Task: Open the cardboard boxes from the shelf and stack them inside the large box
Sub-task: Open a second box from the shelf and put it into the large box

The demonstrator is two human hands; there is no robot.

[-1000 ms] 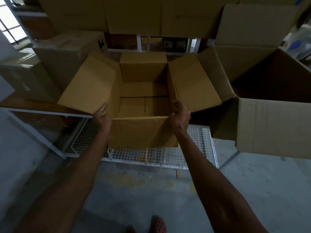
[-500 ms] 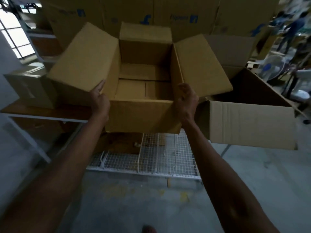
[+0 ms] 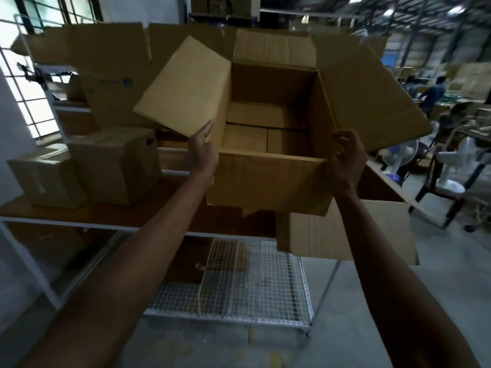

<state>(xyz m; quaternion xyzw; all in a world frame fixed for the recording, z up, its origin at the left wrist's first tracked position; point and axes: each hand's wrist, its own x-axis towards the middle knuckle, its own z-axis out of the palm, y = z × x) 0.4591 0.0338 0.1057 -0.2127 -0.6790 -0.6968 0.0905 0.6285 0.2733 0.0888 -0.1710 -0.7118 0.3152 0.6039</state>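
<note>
I hold an opened cardboard box (image 3: 265, 179) up in the air in front of me, its four flaps spread out and its inside empty. My left hand (image 3: 203, 155) grips its near left corner under the left flap. My right hand (image 3: 345, 162) grips its near right corner. The large box (image 3: 345, 235) stands below and to the right, mostly hidden behind the held box and my right arm. Two closed cardboard boxes (image 3: 111, 163) sit on the wooden shelf (image 3: 87, 216) at the left.
Flat cardboard sheets (image 3: 106, 57) lean behind the shelf. A wire mesh rack (image 3: 239, 285) lies low under the shelf. White fans (image 3: 451, 166) and a dark stand are at the right, with people working far behind them. Grey concrete floor lies below.
I have lifted the opened box up off the shelf area and swung it rightward, higher over the large box. My view has tilted up, showing the hall behind.
</note>
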